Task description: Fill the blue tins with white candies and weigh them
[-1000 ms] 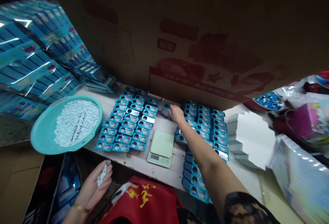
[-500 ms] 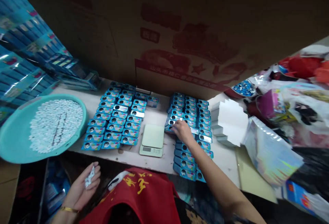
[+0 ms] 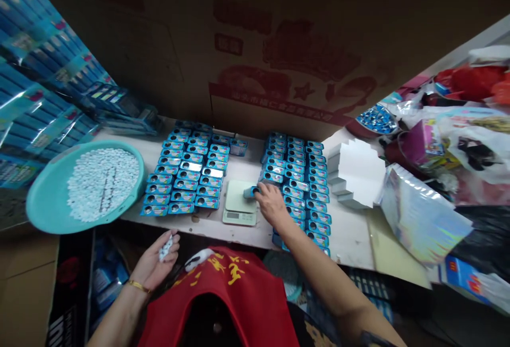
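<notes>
In the head view, my left hand (image 3: 158,256) is cupped palm up in front of the table edge, fingers curled round a small heap of white candies (image 3: 166,247). My right hand (image 3: 273,206) grips a small blue box (image 3: 251,192) over the right side of the pale kitchen scale (image 3: 239,203). Whether that box touches the scale I cannot tell. Rows of blue boxes with round dark holes lie on both sides of the scale, a left group (image 3: 184,179) and a right group (image 3: 317,190). My right forearm hides part of the right group.
A turquoise basin (image 3: 43,203) full of white candies stands at the left. Stacked blue packs (image 3: 35,97) rise behind it. A large cardboard carton (image 3: 159,44) walls off the back. White folded cartons (image 3: 354,171) and a silvery bag (image 3: 418,225) lie at the right.
My right hand has moved left from the right-hand rows, bringing a blue box over to the scale. My left hand, still holding candies, appears further right and higher as the view shifts.
</notes>
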### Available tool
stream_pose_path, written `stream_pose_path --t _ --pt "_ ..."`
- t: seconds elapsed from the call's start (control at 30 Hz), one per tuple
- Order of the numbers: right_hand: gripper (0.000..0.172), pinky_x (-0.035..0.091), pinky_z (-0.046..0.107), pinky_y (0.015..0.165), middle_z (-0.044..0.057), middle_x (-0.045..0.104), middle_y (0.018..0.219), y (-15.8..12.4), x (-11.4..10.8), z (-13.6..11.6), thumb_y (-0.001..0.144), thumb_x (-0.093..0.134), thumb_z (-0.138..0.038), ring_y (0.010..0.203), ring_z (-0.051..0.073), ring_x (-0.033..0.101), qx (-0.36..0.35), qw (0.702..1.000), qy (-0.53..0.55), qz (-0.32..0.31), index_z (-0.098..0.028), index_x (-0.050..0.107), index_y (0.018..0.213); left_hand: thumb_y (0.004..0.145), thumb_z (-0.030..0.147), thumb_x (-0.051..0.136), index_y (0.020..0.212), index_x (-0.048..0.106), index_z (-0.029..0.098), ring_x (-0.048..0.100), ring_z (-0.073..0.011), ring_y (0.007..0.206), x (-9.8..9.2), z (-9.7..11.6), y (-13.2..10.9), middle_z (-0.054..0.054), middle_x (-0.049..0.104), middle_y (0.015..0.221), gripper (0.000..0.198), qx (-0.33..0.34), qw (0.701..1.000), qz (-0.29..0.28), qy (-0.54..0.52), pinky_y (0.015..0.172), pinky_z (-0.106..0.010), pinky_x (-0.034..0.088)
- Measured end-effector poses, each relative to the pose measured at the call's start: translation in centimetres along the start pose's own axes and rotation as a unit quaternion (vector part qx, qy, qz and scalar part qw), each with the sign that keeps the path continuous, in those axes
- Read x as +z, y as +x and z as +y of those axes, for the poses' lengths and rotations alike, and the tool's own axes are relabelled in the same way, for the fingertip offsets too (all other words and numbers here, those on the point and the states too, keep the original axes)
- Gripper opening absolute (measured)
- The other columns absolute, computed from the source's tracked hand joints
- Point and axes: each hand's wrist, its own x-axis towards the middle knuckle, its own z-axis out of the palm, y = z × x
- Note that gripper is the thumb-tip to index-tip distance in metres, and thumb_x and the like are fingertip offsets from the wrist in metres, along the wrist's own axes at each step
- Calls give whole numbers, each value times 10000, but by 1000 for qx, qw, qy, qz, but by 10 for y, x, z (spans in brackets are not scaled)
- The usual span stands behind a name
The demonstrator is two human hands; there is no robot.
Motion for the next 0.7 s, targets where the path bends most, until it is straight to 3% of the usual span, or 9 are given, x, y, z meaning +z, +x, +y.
stream_pose_path --t 0.17,0.3,0.4,0.53,0.7 --pt "197 365 365 769 84 534 1073 19 13 -32 813 430 -141 912 217 458 -36 998 38 -35 -203 589 913 779 33 425 841 582 111 536 -71 554 8 -4 -4 -56 560 727 186 11 1000 -4 6 424 -150 451" --pt "236 378 351 845 73 530 1143 5 20 -12 826 467 -282 999 210 469 23 989 141 47 -202 562 1027 786 28 410 871 598 106 608 -115 653 1 -5 -7 -83 614 763 221 21 999 48 -12 551 -209 530" --pt "267 387 352 869 79 566 1082 -17 26 11 837 440 -281 1009 197 491 91 968 211 95 -188 546 1063 794 33 403 881 599 100 629 -141 720 -7 -7 -7 -97 637 785 225 21 997 67 -15 618 -251 546" --pt "298 417 364 844 74 577 1062 -37 37 23 806 481 -278 1005 206 508 128 956 249 87 -197 536 1087 788 30 414 896 599 97 632 -172 798 -11 -12 -3 -119 653 848 224 15 999 45 3 688 -302 544" --pt "396 397 377 889 86 547 1120 -39 44 20 763 546 -299 1048 211 482 121 951 268 92 -190 501 1141 773 9 426 895 602 86 611 -201 893 -2 -15 2 -142 650 908 228 27 999 14 11 746 -314 531"
